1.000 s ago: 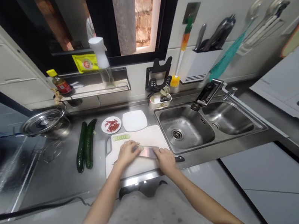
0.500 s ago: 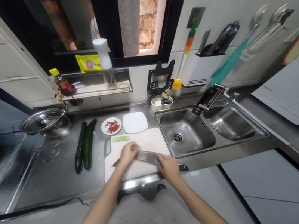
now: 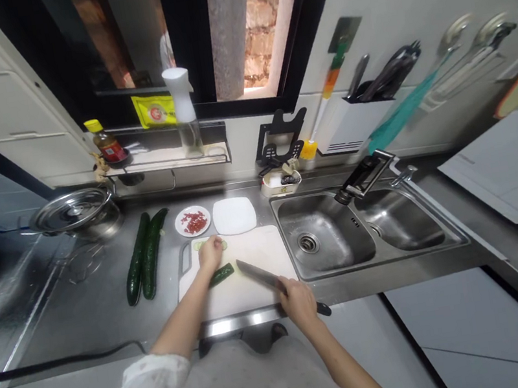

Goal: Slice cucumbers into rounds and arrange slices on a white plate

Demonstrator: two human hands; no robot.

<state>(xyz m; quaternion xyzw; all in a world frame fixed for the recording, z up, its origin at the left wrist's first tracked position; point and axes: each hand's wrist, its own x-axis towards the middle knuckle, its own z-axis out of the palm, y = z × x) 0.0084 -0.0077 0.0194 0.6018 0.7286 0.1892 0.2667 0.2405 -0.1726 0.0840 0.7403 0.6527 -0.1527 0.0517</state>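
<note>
My right hand [image 3: 299,299] grips the black handle of a kitchen knife [image 3: 259,275], whose blade slants up and left above the white cutting board [image 3: 257,246]. At the board's upper left, my left hand [image 3: 212,252] has its fingers pinched at a cucumber slice [image 3: 224,245]. This slice is at the right end of a row of thin pale-green cucumber slices [image 3: 200,246], which the hand partly covers. A cut piece of cucumber [image 3: 221,274] lies on the board below my left hand, near the knife tip; its left end is hidden by my wrist.
Two whole cucumbers [image 3: 139,259] lie left of the board. Behind it stand a small plate of chopped red bits [image 3: 194,221] and a white square plate [image 3: 233,216]. To the right is a double sink [image 3: 324,229]; at far left, a lidded steel pot [image 3: 76,213].
My left hand has moved from beside the blade up and left to the row of slices. The knife has swung away from the cucumber piece, which now shows more.
</note>
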